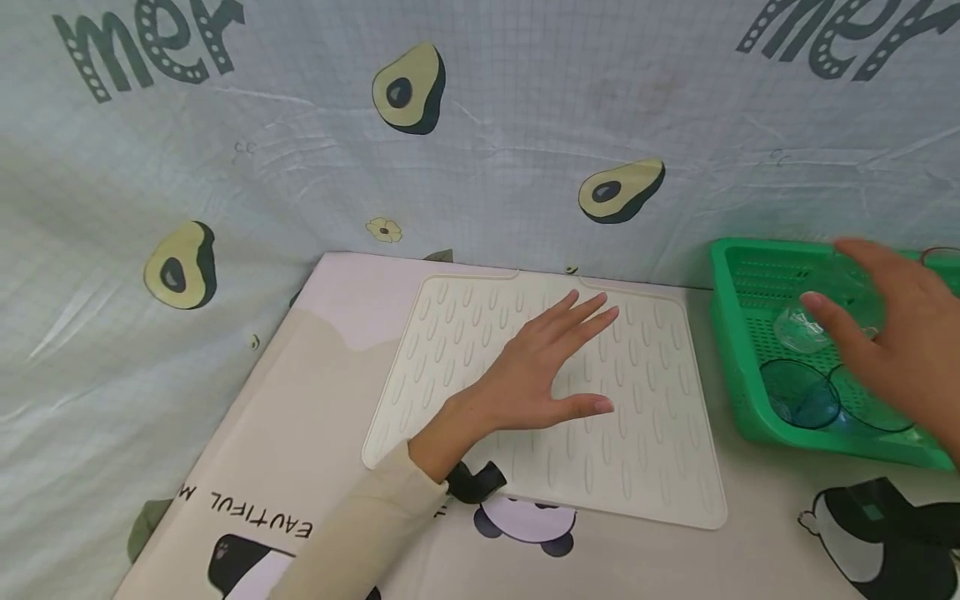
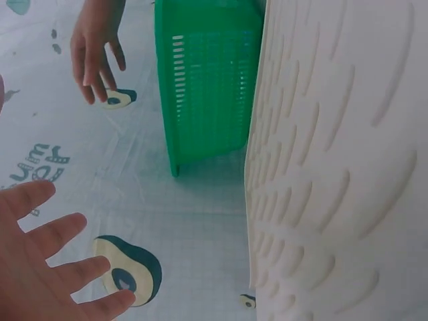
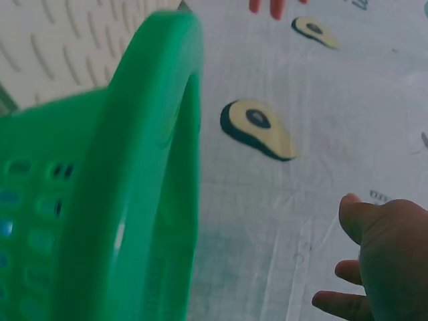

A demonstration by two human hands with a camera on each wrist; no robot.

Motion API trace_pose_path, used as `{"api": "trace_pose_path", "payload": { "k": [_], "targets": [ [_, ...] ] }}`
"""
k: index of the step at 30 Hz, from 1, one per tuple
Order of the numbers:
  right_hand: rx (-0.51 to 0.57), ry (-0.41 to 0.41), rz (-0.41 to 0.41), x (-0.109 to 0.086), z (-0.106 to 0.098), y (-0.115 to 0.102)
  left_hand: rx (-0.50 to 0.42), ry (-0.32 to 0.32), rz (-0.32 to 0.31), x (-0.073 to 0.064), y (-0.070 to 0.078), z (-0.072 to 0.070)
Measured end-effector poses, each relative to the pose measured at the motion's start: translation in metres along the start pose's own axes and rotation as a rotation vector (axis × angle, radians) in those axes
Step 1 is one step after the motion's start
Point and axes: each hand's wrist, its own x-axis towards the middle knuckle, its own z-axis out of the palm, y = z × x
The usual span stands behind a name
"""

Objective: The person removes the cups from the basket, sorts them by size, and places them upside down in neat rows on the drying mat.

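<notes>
My left hand [image 1: 528, 371] hovers over a white textured mat [image 1: 645, 467], fingers spread and thumb apart, with nothing in its grasp. In the left wrist view the same hand [image 2: 47, 261] shows straight, separated fingers. On the right, my other hand [image 1: 918, 333] is held above a green plastic basket [image 1: 735, 408], its thumb and fingers apart and holding nothing. Inside the basket are a clear glass [image 1: 798, 331] and a bluish glass [image 1: 797, 392], with another round rim beside it. Part of the glassware is hidden behind the right hand.
A patterned cloth covers the table, with a panda print [image 1: 528, 521] by the mat's front edge. Behind the mat and basket rises a pale sheet [image 1: 510, 183] printed with avocados. A reddish rim [image 1: 941, 250] shows at the basket's far right.
</notes>
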Motion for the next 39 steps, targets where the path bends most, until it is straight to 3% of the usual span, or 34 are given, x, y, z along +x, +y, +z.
{"api": "trace_pose_path", "payload": {
  "k": [6,13,16,21,27,35,39],
  "targets": [
    [-0.046,-0.029,0.044,0.006,0.006,0.029,-0.051,-0.024,-0.022,0.007,0.004,0.007],
    [-0.086,-0.011,0.044,0.011,0.043,0.129,-0.129,-0.031,-0.031,0.016,0.005,0.014],
    [-0.1,-0.013,0.025,0.013,0.05,0.15,-0.142,-0.031,-0.038,0.019,0.004,0.017],
    [-0.15,-0.022,-0.013,0.014,0.055,0.16,-0.164,-0.045,-0.064,0.025,0.006,0.019],
    [-0.1,-0.045,0.01,0.01,0.058,0.155,-0.185,-0.069,-0.11,0.038,0.009,0.021],
    [-0.13,-0.081,0.007,0.005,0.06,0.158,-0.263,-0.023,-0.121,0.049,0.004,0.026],
    [-0.102,-0.027,-0.019,0.004,0.067,0.167,-0.289,-0.016,-0.138,0.052,0.0,0.03]
  ]
}}
